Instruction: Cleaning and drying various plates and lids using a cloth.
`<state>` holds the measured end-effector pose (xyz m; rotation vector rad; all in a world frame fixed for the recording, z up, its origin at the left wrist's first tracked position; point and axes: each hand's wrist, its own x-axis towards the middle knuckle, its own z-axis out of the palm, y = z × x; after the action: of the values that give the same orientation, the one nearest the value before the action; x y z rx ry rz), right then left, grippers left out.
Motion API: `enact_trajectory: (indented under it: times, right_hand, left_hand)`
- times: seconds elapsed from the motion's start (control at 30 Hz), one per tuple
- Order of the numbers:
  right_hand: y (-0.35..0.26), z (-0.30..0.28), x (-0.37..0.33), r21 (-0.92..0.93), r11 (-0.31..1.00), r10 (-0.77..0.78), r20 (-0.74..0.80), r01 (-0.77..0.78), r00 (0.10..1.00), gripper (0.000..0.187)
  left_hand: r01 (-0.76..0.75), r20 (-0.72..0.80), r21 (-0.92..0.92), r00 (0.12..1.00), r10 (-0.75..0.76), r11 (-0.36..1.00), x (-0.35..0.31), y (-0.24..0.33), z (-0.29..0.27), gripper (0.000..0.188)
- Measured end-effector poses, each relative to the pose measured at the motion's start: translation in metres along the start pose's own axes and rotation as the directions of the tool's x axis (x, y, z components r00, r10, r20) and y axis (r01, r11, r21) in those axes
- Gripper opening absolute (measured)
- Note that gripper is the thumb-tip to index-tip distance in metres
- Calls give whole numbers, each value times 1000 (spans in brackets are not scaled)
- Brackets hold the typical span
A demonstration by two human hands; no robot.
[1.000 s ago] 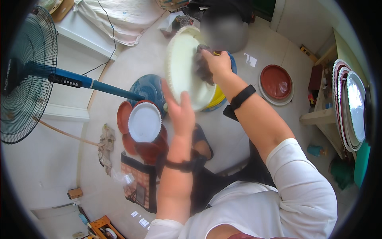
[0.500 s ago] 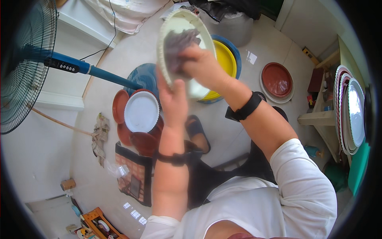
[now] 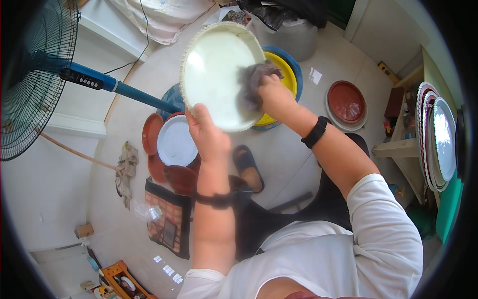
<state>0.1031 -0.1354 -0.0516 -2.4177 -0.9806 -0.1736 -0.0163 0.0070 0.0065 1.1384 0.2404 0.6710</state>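
Dark metal mesh of a standing fan (image 3: 30, 74) fills the left rim of my view, its blue pole (image 3: 134, 94) slanting down toward the middle of the floor. On the pale tiled floor (image 3: 294, 154) beside the pole's foot lies a crumpled rag (image 3: 125, 167), then a cluster of reddish-brown plastic plates (image 3: 172, 172) with a white plate (image 3: 175, 143) resting on top of them, and a patterned mat (image 3: 167, 219) just below them. My left hand (image 3: 209, 134) is clamped on the lower rim of a large cream-white round tray (image 3: 216, 72) with a beaded edge, thumb on the face I see, holding it up tilted toward me above the floor. My right hand (image 3: 276, 97) is closed around a greyish cloth (image 3: 251, 82) and presses it against the right part of the tray's inner face; a black band sits on each wrist. Behind the tray, partly hidden, a yellow basin (image 3: 286, 74) sits inside a blue one (image 3: 294, 62). Farther right a red-brown dish (image 3: 346, 99) lies on the floor on a pale plate, well apart from the tray. At the right rim a wooden shelf (image 3: 398, 147) carries upright stacked trays (image 3: 438, 139). My dark sandal (image 3: 249, 167) shows under my arms.
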Motion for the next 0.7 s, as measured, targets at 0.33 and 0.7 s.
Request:
enact_trajectory:
  times: [0.33, 0.7]
  right_hand:
    - [-69, -14, -12, 505, 824, -121, -283, 255, 951, 27]
    - [-11, -35, 41, 108, 994, 31, -397, 13, 917, 23]
  left_hand:
    - [-36, 65, 238, 998, 21, 971, -3, -11, 3, 59]
    - [-34, 284, 313, 957, -59, 949, -15, -2, 9, 63]
